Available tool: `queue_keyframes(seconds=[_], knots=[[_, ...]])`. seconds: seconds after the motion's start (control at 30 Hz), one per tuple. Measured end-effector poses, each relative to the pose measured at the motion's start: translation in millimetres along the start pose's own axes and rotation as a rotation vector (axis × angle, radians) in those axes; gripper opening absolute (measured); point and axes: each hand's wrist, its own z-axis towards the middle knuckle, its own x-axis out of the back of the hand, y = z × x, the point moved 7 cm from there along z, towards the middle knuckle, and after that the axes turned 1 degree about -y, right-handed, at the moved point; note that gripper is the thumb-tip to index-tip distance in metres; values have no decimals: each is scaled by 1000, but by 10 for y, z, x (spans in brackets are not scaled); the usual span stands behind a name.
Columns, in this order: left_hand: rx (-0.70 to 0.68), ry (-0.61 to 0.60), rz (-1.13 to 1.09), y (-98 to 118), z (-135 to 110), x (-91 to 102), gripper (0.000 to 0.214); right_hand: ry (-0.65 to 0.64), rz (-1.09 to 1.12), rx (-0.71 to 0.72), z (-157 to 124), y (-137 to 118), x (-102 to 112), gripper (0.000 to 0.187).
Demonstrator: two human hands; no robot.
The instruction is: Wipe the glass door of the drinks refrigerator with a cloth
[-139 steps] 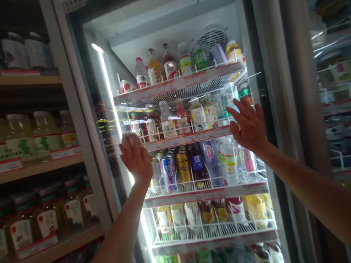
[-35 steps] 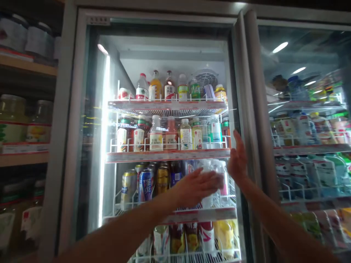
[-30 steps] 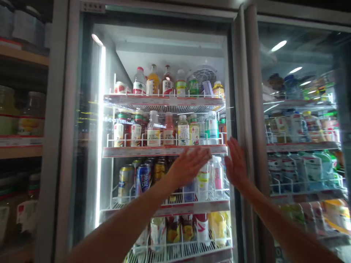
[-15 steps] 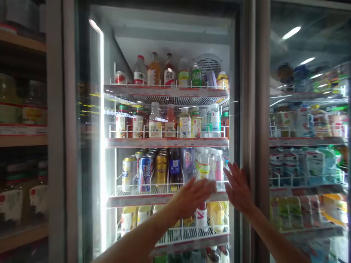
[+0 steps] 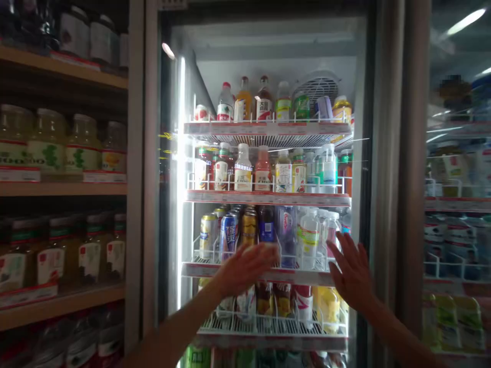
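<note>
Drinks cooler (image 5: 264, 197) beyond left hand (image 5: 242, 269) and right hand (image 5: 350, 274); both empty, fingers outstretched; contact unclear.

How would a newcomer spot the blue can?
In the lit fridge, find the third shelf down, partly behind the left hand. On the shelf's left, the blue can stands between a silver-yellow can and a gold can; its blue body sets it apart.

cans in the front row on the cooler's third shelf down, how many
3, side by side at the left end: a silver-yellow can, a blue can and a gold can, its base behind the left hand. More cans stand behind, partly hidden.
</note>
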Motion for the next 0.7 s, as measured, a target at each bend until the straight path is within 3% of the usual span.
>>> queue_keyframes(seconds=[0.07, 0.1, 0.23, 0.27, 0.3, 0.4, 0.43, 0.47, 0.57, 0.6, 0.63, 0.7], knots=[[297, 57, 56, -278, -72, 22, 55, -2, 53, 43, 98, -191, -46, 66], [314, 76, 62, -299, -97, 23, 54, 0, 78, 60, 149, -283, -72, 66], [-188, 10, -7, 80, -156, -36, 49, -30, 154, 136, 320, -617, -203, 68], [-187, 1, -5, 67, -169, -30, 49, -41, 169, 152, 347, -683, -231, 68], [-82, 7, 14, -30, -170, -12, 49, -51, 181, 161, 369, -740, -255, 68], [409, 50, 86, -420, -291, 55, 52, -59, 207, 146, 399, -853, -302, 67], [464, 53, 88, -444, -352, 58, 52, -59, 213, 138, 398, -881, -314, 67], [423, 48, 71, -396, -397, 48, 52, -56, 217, 133, 392, -908, -324, 67], [56, -3, 4, -105, -531, -3, 52, -48, 211, 152, 360, -978, -356, 66], [27, -11, 7, -109, -577, -3, 53, -49, 204, 164, 349, -995, -370, 65], [98, -5, 25, -198, -608, 11, 56, -52, 197, 173, 339, -1004, -383, 65], [443, 54, 96, -508, -680, 89, 63, -51, 190, 178, 328, -1004, -402, 64]])
